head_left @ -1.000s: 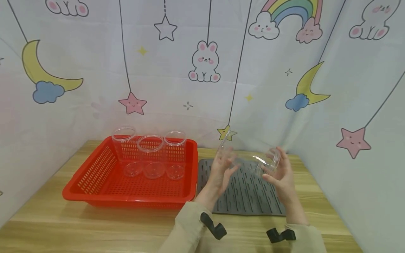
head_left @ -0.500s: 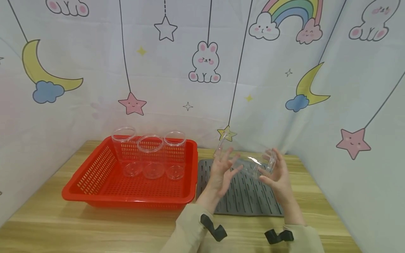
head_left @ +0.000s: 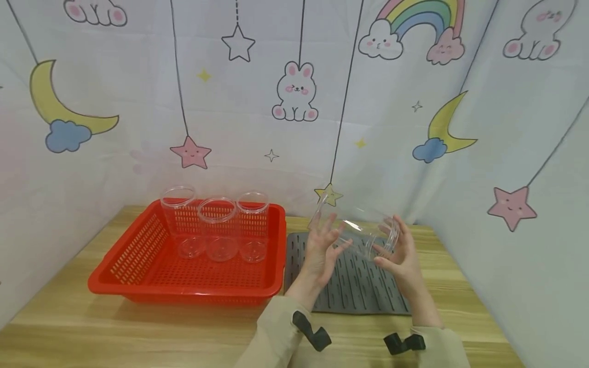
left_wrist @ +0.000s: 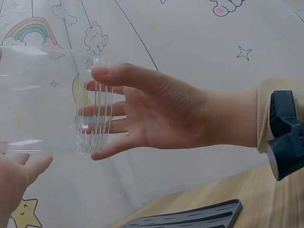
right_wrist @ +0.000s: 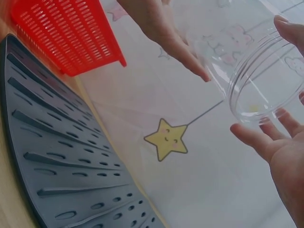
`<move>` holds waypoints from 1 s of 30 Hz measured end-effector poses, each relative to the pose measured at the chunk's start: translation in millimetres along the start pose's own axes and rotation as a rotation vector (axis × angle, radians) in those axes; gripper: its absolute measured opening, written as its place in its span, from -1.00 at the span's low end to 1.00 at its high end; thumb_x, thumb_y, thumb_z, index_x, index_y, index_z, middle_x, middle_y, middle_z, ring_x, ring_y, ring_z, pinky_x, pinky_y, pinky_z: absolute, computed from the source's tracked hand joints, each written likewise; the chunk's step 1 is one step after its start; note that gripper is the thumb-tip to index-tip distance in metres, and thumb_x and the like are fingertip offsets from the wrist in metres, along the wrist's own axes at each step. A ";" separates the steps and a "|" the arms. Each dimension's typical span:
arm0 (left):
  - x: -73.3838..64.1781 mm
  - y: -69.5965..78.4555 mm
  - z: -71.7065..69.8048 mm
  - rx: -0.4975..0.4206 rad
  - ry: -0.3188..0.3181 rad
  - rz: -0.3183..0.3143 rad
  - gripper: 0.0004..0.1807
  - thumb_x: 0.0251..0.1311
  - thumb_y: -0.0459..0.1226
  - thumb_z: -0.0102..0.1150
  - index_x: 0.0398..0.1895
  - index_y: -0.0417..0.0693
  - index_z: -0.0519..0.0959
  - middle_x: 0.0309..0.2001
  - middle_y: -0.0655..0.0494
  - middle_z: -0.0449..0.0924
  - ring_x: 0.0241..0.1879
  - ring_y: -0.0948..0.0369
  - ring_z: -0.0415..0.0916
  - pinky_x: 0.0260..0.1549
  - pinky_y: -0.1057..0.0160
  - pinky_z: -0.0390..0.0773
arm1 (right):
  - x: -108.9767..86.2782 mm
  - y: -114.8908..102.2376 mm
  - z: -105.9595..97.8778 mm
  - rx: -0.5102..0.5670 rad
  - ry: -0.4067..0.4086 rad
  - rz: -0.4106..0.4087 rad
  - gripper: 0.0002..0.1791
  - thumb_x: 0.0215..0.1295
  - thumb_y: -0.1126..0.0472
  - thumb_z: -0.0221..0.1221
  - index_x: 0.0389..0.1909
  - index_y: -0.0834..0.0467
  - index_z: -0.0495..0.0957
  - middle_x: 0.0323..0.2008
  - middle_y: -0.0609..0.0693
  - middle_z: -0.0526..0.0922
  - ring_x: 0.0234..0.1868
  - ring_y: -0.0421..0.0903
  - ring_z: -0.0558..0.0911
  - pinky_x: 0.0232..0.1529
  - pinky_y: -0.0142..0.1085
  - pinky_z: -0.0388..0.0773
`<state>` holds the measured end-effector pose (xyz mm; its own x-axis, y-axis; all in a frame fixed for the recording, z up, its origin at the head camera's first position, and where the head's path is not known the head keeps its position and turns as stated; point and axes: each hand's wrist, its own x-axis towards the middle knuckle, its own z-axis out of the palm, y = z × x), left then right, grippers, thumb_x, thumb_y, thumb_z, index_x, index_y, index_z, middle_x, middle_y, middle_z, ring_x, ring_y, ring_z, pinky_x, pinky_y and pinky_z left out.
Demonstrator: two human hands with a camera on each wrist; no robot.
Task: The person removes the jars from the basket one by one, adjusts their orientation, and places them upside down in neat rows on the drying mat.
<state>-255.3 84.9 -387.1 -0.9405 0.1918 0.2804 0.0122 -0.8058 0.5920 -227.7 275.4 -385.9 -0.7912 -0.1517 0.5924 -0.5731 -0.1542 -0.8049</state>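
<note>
A clear plastic jar is held in the air on its side, base up to the left and threaded mouth to the right. My right hand grips the threaded neck, thumb on one side and fingers spread round the other; the left wrist view shows this right hand most fully. Under the jar's body, my left hand supports it with loosely spread fingers, some seen through the plastic. The right wrist view shows the jar's ridged mouth between the hands.
A red perforated basket stands to the left, with three clear jars upright inside. Beneath the hands lies a grey slotted drying mat on the wooden table. A patterned cloth hangs close behind.
The right hand has shifted slightly left along with the jar's mouth. The left hand's fingers have shifted on the body. The basket and its jars have stayed put.
</note>
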 end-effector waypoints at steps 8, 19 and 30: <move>5.0 3.5 9.3 0.065 0.028 -0.018 -0.04 0.11 -0.31 0.29 0.52 0.10 -0.02 0.49 -0.07 0.13 0.40 -0.15 0.24 0.29 -0.27 0.28 | -3.1 0.1 -5.0 0.004 0.020 0.029 0.02 0.14 0.48 0.26 0.53 -0.02 -0.06 0.44 -0.12 0.06 0.39 -0.14 0.17 0.17 -0.35 0.53; 17.0 8.8 27.5 0.184 0.078 -0.033 -0.10 0.09 -0.44 0.27 0.48 0.07 0.08 0.45 -0.08 0.20 0.35 -0.13 0.32 0.25 -0.13 0.41 | -3.9 -3.5 -15.6 -0.065 0.060 0.106 0.06 0.13 0.52 0.24 0.55 0.03 -0.14 0.47 -0.06 0.03 0.39 -0.22 0.20 0.24 -0.42 0.44; 33.1 -2.8 39.9 0.342 0.118 0.048 0.07 -0.02 -0.52 0.38 0.52 0.27 0.07 0.43 0.09 0.25 0.40 0.00 0.25 0.30 -0.10 0.36 | -14.1 -1.7 -44.5 -0.248 0.091 0.198 -0.02 0.20 0.52 0.19 0.55 0.11 -0.12 0.34 -0.32 0.20 0.28 -0.47 0.31 0.16 -0.59 0.39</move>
<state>-273.0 115.9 -349.3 -0.9685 0.0763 0.2371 0.1516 -0.5749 0.8041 -225.1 321.3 -394.4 -0.9018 -0.0656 0.4272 -0.4321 0.1140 -0.8946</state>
